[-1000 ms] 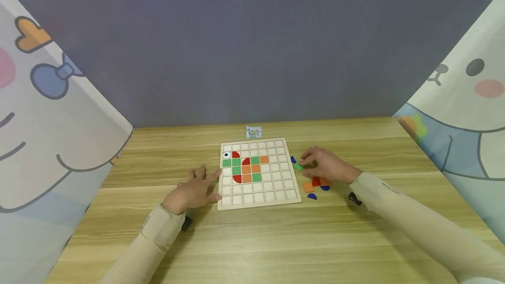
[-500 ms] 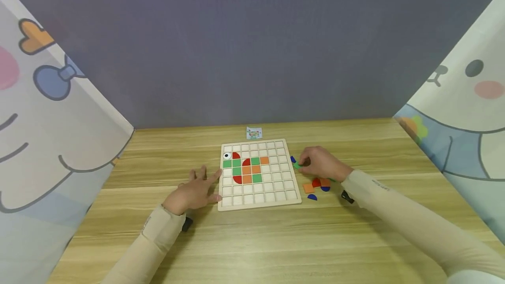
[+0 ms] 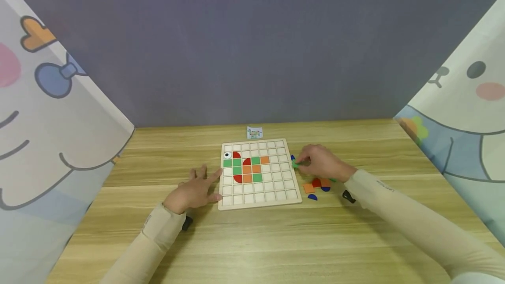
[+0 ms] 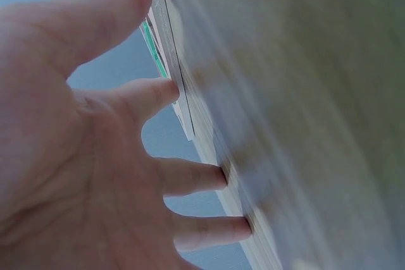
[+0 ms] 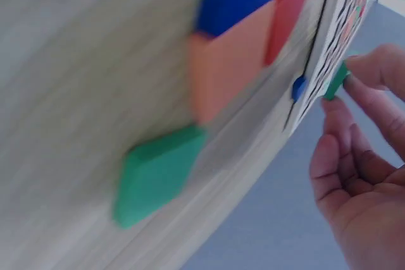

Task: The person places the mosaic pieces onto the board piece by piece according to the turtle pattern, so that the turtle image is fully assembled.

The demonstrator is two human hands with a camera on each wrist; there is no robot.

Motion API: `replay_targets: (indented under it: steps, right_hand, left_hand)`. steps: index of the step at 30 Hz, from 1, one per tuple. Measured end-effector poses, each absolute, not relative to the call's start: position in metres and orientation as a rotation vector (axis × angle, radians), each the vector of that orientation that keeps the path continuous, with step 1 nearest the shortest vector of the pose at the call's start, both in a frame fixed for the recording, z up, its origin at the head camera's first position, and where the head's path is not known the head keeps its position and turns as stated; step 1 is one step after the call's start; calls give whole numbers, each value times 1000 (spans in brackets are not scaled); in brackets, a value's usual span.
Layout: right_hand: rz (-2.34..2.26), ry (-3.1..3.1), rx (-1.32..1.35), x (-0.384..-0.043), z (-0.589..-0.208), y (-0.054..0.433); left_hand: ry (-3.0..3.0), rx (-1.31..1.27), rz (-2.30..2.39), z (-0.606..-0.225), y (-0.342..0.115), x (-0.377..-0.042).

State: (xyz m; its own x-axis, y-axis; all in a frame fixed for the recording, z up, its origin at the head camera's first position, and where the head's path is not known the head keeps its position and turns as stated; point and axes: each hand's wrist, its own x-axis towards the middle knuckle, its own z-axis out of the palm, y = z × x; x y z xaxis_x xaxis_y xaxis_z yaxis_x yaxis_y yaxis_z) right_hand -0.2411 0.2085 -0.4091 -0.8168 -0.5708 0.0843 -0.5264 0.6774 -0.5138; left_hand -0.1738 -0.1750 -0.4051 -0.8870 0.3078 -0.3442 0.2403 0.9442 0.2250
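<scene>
A wooden grid board (image 3: 270,186) lies on the table with several green, orange and red tiles and a round eye tile (image 3: 227,155) in its cells. My left hand (image 3: 192,194) is spread at the board's left edge, with the thumb and index finger touching it; in the left wrist view the other fingertips rest on the table. Beside the right edge, my right hand (image 3: 322,162) pinches a green tile (image 5: 336,81) between thumb and fingers. A blue piece (image 3: 293,157) lies by that edge, partly hidden by the hand.
Right of the board are an orange square tile (image 3: 309,188), a red tile (image 3: 316,182), a blue half-round tile (image 3: 312,197) and another green tile (image 5: 161,175). A small printed card (image 3: 254,133) lies behind the board. A grey panel (image 3: 260,56) stands at the back.
My right hand has closed its fingertips on the green tile and shifted it slightly left, up to the board's right edge. My left hand has stayed in place.
</scene>
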Motion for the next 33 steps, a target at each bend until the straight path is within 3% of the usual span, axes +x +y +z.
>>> replay_targets:
  steps: [10, 22, 33]
  right_hand:
    - [-785, 2702, -1227, -242, -406, 165]
    - [-717, 2687, -1159, -252, -412, 128]
    - [-762, 2721, -1100, -249, -413, 123]
  left_hand:
    - [2710, 383, 259, -404, -176, -175]
    - [2713, 394, 238, -405, -175, -176]
    - [2717, 389, 234, -403, -174, -176]
